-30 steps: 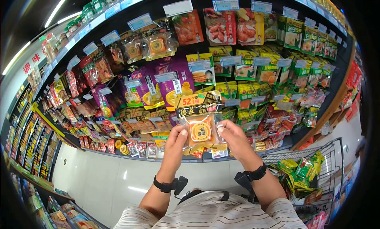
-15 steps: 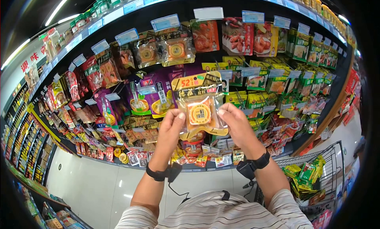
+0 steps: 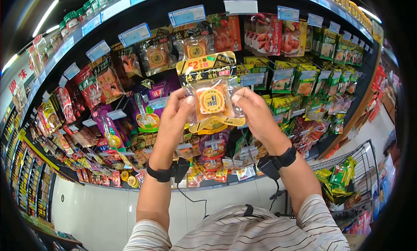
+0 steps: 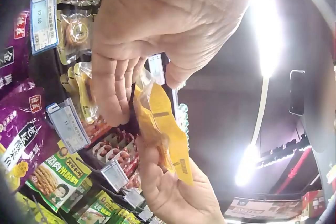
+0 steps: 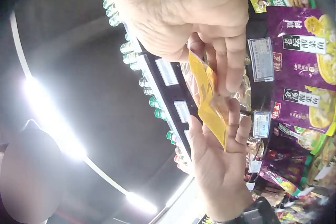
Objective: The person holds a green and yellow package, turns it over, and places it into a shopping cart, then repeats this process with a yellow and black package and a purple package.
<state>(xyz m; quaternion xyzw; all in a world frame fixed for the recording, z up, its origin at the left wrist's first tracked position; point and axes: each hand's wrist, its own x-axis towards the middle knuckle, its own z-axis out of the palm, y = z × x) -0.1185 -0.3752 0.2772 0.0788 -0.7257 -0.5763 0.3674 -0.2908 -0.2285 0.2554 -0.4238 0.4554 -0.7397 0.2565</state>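
Observation:
Both hands hold up one clear-fronted hotpot seasoning packet [image 3: 211,97] before the shelf, its printed front facing the head camera. It has a gold and black header and an orange block inside with a round label. My left hand [image 3: 177,110] pinches its left edge, thumb in front. On the opposite edge, my right hand [image 3: 254,110] pinches it the same way. Seen from the left wrist, the packet's yellow bottom [image 4: 167,124] sits between the two hands. The right wrist view shows that yellow edge [image 5: 210,103] too, with fingers curled behind it.
Matching packets [image 3: 156,55] hang behind on hooks under price tags [image 3: 186,16]. Purple bags [image 3: 145,108] hang at left, green and yellow packets [image 3: 334,45] at right. A wire shopping cart [image 3: 367,164] holding green and yellow packets [image 3: 341,177] stands at lower right.
Both hands have raised the seasoning packet and brought it slightly left and closer to the head camera. The grip stays at both edges, and the head view has shifted a little.

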